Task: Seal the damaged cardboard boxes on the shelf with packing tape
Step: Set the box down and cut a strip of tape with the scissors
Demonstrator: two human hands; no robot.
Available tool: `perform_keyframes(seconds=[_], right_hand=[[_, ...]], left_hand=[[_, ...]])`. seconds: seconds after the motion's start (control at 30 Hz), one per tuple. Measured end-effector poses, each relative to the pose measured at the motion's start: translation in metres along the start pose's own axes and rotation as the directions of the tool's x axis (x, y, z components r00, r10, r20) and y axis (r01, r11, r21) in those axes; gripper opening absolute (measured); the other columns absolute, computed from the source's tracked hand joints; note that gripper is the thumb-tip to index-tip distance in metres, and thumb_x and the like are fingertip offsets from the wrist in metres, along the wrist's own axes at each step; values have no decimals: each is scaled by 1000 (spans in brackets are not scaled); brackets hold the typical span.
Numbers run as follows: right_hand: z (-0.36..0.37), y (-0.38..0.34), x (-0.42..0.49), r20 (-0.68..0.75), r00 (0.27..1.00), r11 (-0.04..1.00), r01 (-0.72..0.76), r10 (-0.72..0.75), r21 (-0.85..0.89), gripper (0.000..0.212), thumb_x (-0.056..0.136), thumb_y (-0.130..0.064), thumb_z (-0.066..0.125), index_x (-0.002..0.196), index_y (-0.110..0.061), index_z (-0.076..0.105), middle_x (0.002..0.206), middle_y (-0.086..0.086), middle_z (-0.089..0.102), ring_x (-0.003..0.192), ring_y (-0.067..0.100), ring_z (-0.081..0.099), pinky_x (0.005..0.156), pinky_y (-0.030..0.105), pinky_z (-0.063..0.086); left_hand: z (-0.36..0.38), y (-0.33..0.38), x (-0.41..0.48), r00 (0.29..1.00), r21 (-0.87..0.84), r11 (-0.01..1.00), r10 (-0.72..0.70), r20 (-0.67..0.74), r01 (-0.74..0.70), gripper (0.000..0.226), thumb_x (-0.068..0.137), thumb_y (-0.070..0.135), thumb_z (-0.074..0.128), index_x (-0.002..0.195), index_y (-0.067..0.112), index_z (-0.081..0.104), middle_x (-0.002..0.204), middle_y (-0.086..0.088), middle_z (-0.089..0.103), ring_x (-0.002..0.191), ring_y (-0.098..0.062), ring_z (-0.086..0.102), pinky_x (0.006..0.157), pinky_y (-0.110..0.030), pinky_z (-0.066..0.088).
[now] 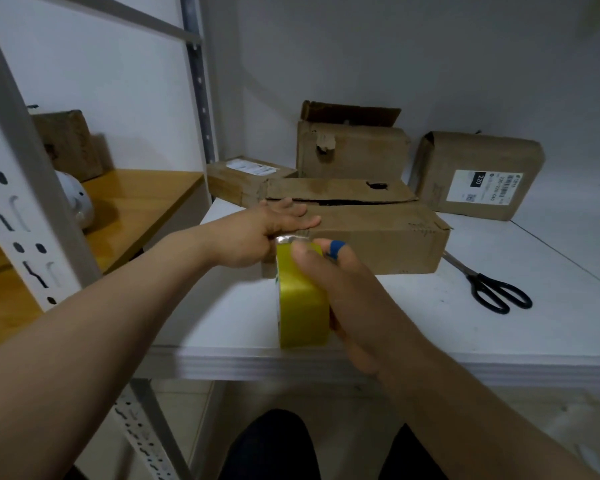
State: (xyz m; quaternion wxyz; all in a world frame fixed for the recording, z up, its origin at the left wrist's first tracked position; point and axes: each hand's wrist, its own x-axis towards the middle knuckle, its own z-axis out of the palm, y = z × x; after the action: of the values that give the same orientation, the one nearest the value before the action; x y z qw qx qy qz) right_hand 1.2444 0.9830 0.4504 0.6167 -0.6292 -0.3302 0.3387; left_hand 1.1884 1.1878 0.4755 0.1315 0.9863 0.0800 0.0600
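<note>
Box point(378, 237), long axis left–right on shelf point(430, 327), is pressed at its left end by the flat left hand point(267, 226); tape point(302, 306) is gripped by the right hand point(343, 289) just before that end.

The white laminate shelf board point(430, 327) carries four boxes. A long low brown cardboard box with a gaping top seam point(378, 244) is nearest the front. A flat cardboard box with a small white label point(239, 178) is behind its left end, and a taller cardboard box with a torn hole point(354, 154) is at the back. A cardboard box with a large white label point(475, 174) is to the right. Black-handled steel scissors point(492, 289) lie just beside the long box's right end. Whether the yellow roll of packing tape point(302, 306) near the front edge rests on the board cannot be told. To the left, a tan wooden shelf point(136, 202) bears a worn brown carton point(66, 143) and a white rounded object point(78, 202).
</note>
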Motion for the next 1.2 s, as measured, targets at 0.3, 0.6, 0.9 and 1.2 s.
perform_keyframes(seconds=[0.3, 0.6, 0.9, 1.2], right_hand=[[-38, -12, 64, 225, 813, 365, 465, -538, -807, 44, 102, -12, 48, 146, -16, 51, 151, 4, 48, 137, 21, 43, 113, 34, 36], [-41, -9, 85, 310, 836, 419, 506, -453, -754, 31, 98, -13, 59, 126, -20, 70, 129, 0, 69, 122, 16, 61, 111, 37, 43], [-29, -41, 108, 306, 888, 362, 425, -343, -830, 36, 80, -48, 79, 110, -30, 71, 105, -12, 60, 109, 12, 51, 94, 36, 47], [-44, -39, 112, 366, 865, 316, 474, -345, -822, 38, 88, -40, 74, 122, -28, 64, 116, -5, 49, 114, 16, 50, 100, 33, 43]], left_hand=[[13, -2, -2, 987, -163, 986, -61, -146, 37, 113, 88, 45, 65, 154, 39, -27, 162, -7, 32, 143, -19, 40, 119, -38, 33], [7, 10, -10, 985, -60, 998, -27, -173, 16, 66, 97, 25, 66, 155, 23, 35, 159, 0, 38, 151, -15, 22, 117, -20, 17], [20, -4, -19, 955, -231, 971, -119, -271, 55, 79, 89, 16, 76, 154, 34, 37, 162, 8, 35, 153, -15, 21, 123, -43, 25], [18, -5, -18, 956, -192, 971, -184, -229, 141, 82, 91, 18, 74, 158, 31, 29, 165, 9, 25, 154, -8, 12, 126, -37, 16]])
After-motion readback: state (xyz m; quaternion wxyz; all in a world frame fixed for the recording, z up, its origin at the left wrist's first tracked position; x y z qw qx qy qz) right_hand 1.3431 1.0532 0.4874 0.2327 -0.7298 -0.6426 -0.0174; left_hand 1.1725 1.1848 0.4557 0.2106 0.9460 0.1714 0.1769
